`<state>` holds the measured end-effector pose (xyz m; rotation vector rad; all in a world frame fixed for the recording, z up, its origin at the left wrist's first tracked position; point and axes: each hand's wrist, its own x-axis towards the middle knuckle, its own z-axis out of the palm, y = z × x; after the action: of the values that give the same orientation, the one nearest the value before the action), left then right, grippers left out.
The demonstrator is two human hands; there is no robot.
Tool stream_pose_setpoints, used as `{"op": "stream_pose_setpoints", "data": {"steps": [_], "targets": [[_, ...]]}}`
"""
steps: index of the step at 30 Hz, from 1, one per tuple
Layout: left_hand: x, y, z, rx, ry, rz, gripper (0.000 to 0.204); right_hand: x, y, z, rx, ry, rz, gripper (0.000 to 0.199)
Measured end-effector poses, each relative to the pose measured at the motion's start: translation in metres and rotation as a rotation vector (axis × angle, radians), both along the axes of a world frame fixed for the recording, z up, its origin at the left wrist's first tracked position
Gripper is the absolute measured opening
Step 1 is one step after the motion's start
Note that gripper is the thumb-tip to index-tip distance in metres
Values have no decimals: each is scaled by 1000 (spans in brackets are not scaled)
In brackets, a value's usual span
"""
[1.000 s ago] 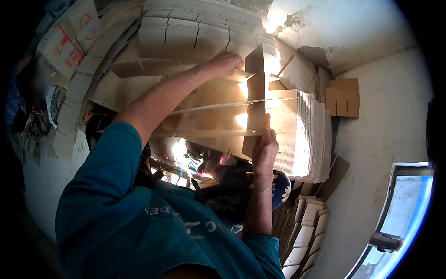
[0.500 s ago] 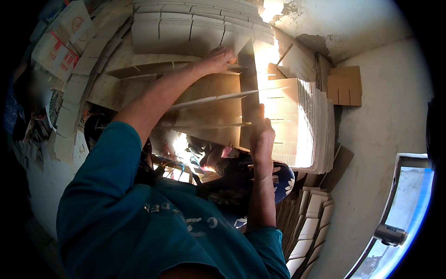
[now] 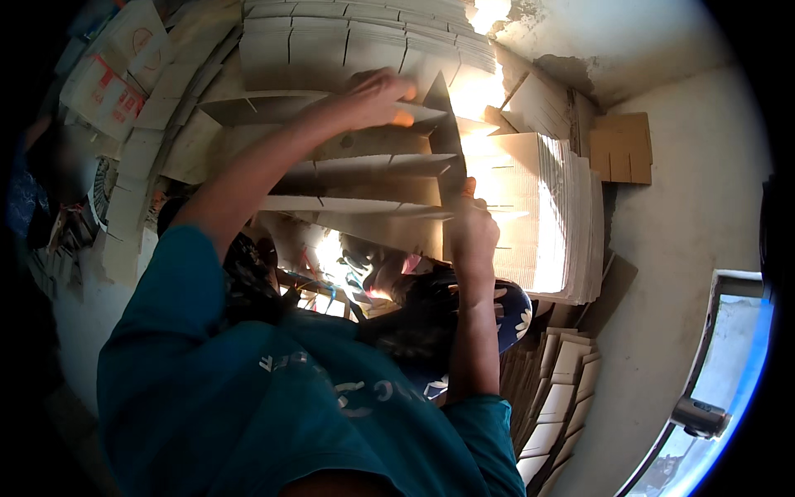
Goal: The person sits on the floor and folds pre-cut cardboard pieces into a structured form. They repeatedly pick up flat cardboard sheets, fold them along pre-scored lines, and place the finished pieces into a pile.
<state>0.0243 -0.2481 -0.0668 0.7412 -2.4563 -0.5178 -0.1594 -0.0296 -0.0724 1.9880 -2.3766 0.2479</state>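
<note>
Holding a cardboard divider grid (image 3: pixel 364 178) at the centre of the frame, I work with both hands on it. My left hand (image 3: pixel 377 95), upper centre, lies with fingers curled over the top edge of the grid's long strips. My right hand (image 3: pixel 470 236), centre right, is clamped on the upright cross strip (image 3: pixel 447 141), thumb pointing up along it. The cross strip stands across the three long strips, which run left to right.

Behind the grid, a stack of flat cardboard sheets (image 3: pixel 542 215) rests at centre right, and more flat sheets (image 3: pixel 348 37) fill the top of the frame. Cut pieces (image 3: pixel 555 389) lie at lower right beside the white wall (image 3: pixel 696 190).

Risk, as I judge it: the cross strip can buckle or tear at a slot if I push it while it is tilted against the long strips. The long strips can also splay apart and slip out of their slots if my left hand loosens. Glare from the bright patch behind hides the slot edges, making misalignment more likely.
</note>
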Motion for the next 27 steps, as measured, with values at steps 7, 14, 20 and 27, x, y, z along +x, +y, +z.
{"op": "stream_pose_setpoints", "data": {"steps": [7,14,20,27], "targets": [[81,62,8,210,-632,8,35,-17,-3,-6,-80,9,56,50],[107,34,-38,144,-320,116,30,-54,11,25,-129,-444,134,43],[119,52,-13,160,-126,230,41,-139,49,-19,-6,-12,-495,74],[113,89,24,136,-24,189,40,-279,99,-148,-155,306,5,84]]}}
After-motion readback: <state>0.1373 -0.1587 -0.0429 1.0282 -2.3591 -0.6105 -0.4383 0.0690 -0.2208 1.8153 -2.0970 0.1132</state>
